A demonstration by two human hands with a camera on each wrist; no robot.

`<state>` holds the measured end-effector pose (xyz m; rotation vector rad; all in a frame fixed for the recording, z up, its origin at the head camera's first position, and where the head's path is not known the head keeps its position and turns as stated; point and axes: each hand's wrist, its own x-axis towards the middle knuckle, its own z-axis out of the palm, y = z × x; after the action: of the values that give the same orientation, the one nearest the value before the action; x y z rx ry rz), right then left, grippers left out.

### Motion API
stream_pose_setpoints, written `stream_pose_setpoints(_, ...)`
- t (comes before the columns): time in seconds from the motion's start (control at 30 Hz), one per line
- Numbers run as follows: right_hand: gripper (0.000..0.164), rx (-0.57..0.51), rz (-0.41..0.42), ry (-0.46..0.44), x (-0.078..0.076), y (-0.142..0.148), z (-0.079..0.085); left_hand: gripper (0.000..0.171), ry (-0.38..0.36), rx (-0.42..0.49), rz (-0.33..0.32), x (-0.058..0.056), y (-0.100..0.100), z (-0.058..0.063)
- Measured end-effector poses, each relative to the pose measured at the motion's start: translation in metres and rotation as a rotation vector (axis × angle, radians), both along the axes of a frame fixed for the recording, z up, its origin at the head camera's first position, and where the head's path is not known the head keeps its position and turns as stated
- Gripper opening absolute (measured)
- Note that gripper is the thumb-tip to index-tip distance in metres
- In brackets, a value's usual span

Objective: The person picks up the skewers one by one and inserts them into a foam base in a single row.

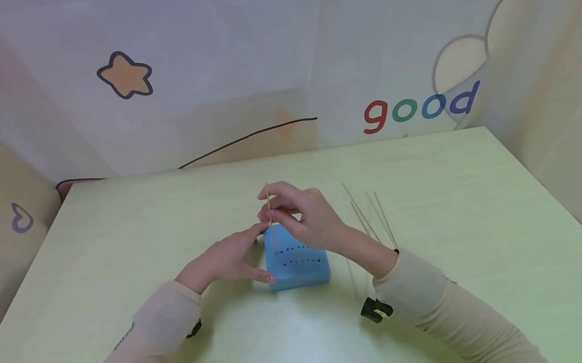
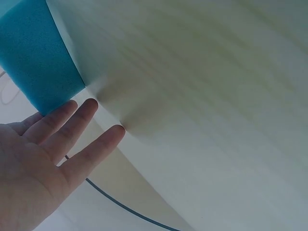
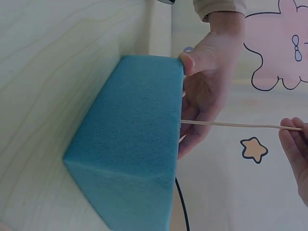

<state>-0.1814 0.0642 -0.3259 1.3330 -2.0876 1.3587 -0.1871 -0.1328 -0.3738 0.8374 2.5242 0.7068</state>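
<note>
A blue foam block (image 1: 299, 277) sits on the table, with two rows of small dark marks across its top. My left hand (image 1: 224, 259) rests along the block's left side, thumb at the near corner and fingers towards the back. In the left wrist view its fingers (image 2: 72, 127) are spread and fairly straight, some touching the foam. Above the block my right hand (image 1: 306, 213) pinches a thin wooden stick (image 1: 268, 199) between thumb and fingers. The stick stands upright, its lower end meeting the top face near the left end of the far row, as the right wrist view shows.
Several more thin sticks (image 1: 382, 216) lie on the table (image 1: 476, 243) to the right, partly behind the right forearm. A printed cloth backdrop (image 1: 231, 60) rises behind the table's far edge, with a dark cord-like line (image 1: 246, 136) low across it.
</note>
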Motion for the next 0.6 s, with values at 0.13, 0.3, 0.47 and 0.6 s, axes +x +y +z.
stream_pose_setpoints(0.13, 0.023, 0.012, -0.019, -0.006, 0.0005, 0.0007, -0.0003, 0.11, -0.002, 0.004, 0.0, -0.0007, -0.0001, -0.0004)
stream_pose_setpoints(0.3, 0.022, 0.009, -0.019, -0.006, 0.0019, 0.0001, 0.0001, 0.11, 0.003, 0.009, -0.007, -0.0011, -0.0007, -0.002)
stream_pose_setpoints(0.47, 0.022, 0.019, -0.024, -0.015, 0.0024, 0.0004, -0.0002, 0.111, -0.003, 0.017, -0.007, -0.0013, -0.0011, -0.0031)
stream_pose_setpoints(0.6, 0.021, 0.019, -0.041, -0.034, 0.0029, 0.0017, 0.0003, 0.111, -0.012, 0.021, 0.001, -0.0023, -0.0007, -0.0034)
